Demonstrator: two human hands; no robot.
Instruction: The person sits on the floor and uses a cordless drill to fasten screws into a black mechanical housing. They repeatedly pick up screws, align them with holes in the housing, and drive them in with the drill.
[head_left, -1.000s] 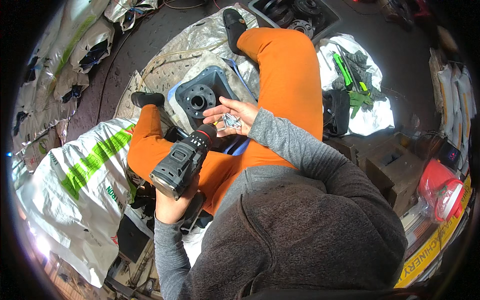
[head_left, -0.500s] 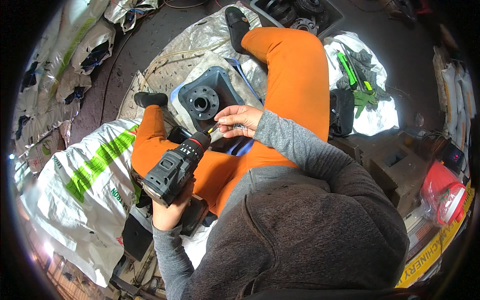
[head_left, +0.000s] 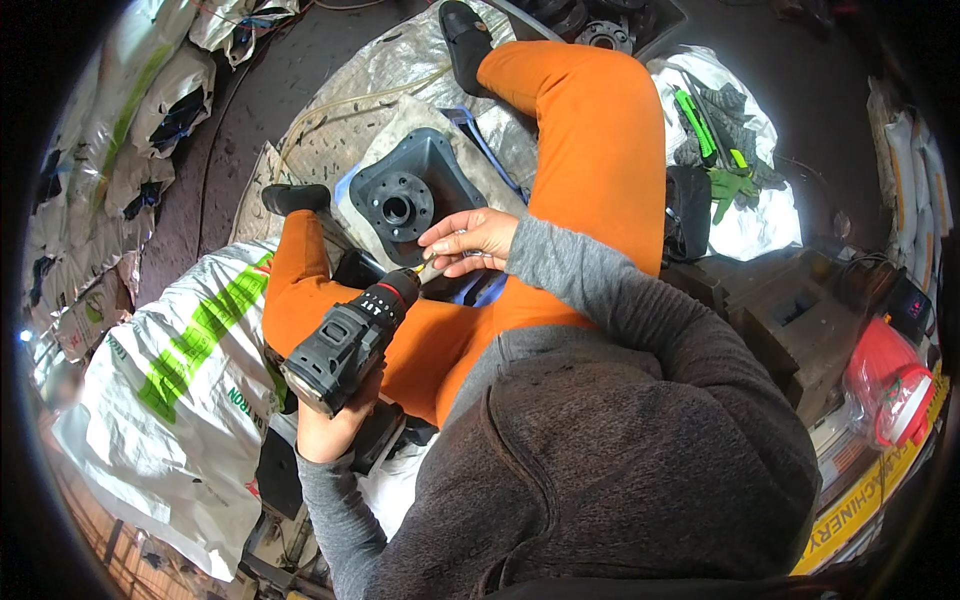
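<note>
My left hand point(head_left: 335, 425) is wrapped round the grip of a black and grey cordless drill point(head_left: 340, 350), which points up and to the right. At the drill's nose, my right hand point(head_left: 475, 240) is pinched at the tip of the bit. Whatever those fingers hold, if anything, is too small and hidden to make out. Just beyond the fingers lies a dark grey metal housing point(head_left: 447, 170) with a square, rounded flange. A round hub with a ring of holes point(head_left: 396, 200) sits on it, its centre bore facing up.
The housing rests on pale sacking between my orange-clad legs. To the right are a green-handled cutter point(head_left: 695, 125) and gloves point(head_left: 735, 190) on a white sack. Dark metal blocks point(head_left: 800, 310) stand beside my right elbow. A white bag point(head_left: 180, 400) bulges at the left.
My right fingers have closed in around the bit tip, covering more of it. The drill has shifted very slightly down and left; the whole view has moved a little.
</note>
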